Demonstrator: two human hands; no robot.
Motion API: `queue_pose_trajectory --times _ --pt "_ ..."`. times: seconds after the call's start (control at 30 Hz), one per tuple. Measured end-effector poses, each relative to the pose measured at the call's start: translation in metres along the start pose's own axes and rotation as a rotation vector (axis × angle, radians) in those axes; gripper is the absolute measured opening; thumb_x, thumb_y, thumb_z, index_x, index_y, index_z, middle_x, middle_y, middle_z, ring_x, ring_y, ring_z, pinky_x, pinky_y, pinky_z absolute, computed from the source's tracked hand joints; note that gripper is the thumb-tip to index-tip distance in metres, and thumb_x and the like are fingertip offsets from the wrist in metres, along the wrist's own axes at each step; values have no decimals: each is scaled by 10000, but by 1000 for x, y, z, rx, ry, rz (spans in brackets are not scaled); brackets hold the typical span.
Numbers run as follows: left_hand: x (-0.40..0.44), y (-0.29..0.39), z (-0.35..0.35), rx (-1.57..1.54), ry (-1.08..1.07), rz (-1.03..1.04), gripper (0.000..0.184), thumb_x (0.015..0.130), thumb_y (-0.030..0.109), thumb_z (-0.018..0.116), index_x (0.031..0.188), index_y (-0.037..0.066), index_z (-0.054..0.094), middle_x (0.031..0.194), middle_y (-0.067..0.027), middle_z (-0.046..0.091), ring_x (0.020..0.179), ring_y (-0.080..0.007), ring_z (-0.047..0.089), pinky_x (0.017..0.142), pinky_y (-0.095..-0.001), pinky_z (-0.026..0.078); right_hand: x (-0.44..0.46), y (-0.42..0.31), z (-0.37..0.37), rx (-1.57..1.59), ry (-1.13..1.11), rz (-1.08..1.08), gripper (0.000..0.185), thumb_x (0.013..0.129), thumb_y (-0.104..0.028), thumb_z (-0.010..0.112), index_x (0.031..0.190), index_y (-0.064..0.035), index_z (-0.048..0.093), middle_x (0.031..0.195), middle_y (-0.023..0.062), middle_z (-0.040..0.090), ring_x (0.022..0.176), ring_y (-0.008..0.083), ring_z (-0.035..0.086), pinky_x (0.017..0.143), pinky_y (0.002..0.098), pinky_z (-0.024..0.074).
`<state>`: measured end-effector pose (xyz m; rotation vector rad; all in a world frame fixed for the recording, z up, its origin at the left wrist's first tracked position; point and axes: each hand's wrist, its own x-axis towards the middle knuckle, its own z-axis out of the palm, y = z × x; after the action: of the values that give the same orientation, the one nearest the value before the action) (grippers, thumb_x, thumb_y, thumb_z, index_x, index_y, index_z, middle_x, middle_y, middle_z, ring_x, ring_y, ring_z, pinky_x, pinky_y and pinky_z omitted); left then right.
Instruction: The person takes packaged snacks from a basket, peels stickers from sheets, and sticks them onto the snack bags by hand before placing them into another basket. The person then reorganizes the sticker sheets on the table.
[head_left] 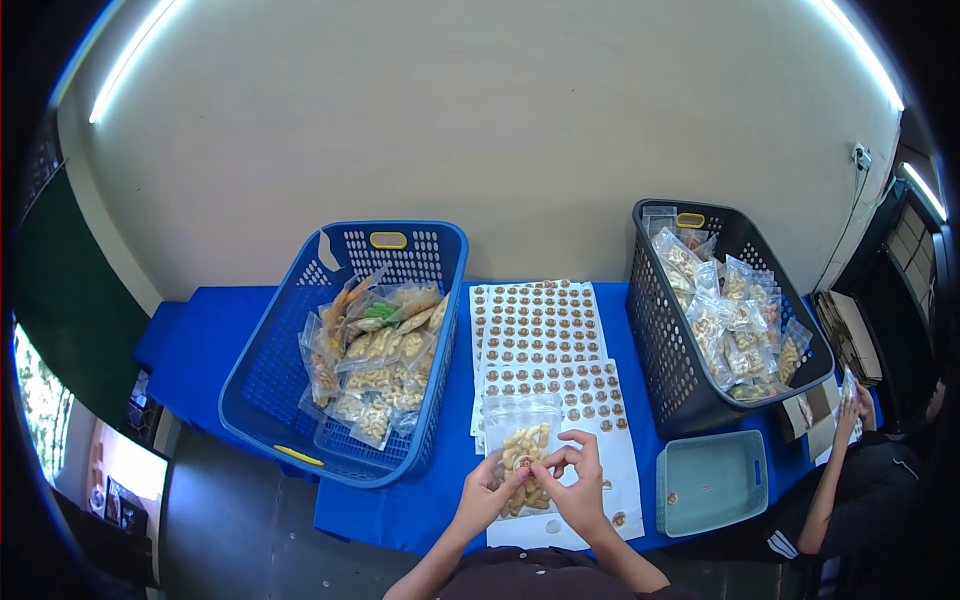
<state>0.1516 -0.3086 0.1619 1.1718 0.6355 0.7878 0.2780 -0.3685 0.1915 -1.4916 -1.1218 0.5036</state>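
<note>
A clear plastic pouch (527,437) of pale, nut-like pieces lies on the sticker sheets in front of me. On its front is a small round brown sticker (523,463), with both my thumbs meeting at it. My left hand (484,492) is closed at the pouch's left side, thumb on the sticker's lower edge. My right hand (577,487) has its thumb at the sticker and its index finger curled above; the exact grip is partly hidden. Beneath are white sheets (590,375) with rows of the same round stickers.
A blue basket (455,300) with filled pouches (380,350) stands at left, a black basket (665,370) with more pouches (735,315) at right. A grey-green tray (710,480) sits at the front right of the blue-covered table (380,510). Another person's hand (850,410) holds a pouch far right.
</note>
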Motion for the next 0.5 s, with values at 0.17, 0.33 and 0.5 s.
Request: queue_pose_trajectory --times 0.17,0.33,0.5 --pt "-2 -3 -2 84 15 -8 399 841 164 582 1142 -56 441 895 -58 600 707 -35 544 534 -160 421 -1 -11 -1 -334 23 -59 486 643 -88 715 1019 -49 410 564 -24 528 523 74 374 603 248 329" --pt "-1 -3 -2 -24 53 -58 398 847 169 571 1149 -54 440 891 -63 608 714 -54 570 537 -164 431 5 -8 -8 -279 29 18 573 642 -146 749 1079 -36 394 693 6 506 569 71 380 566 234 335" --pt "0 -1 -2 -97 -8 -15 423 833 123 582 1166 -73 410 966 -94 589 781 -93 580 624 -199 467 9 11 -6 247 -47 122 540 685 -151 736 1089 -16 404 880 55 528 640 62 440 584 202 392"
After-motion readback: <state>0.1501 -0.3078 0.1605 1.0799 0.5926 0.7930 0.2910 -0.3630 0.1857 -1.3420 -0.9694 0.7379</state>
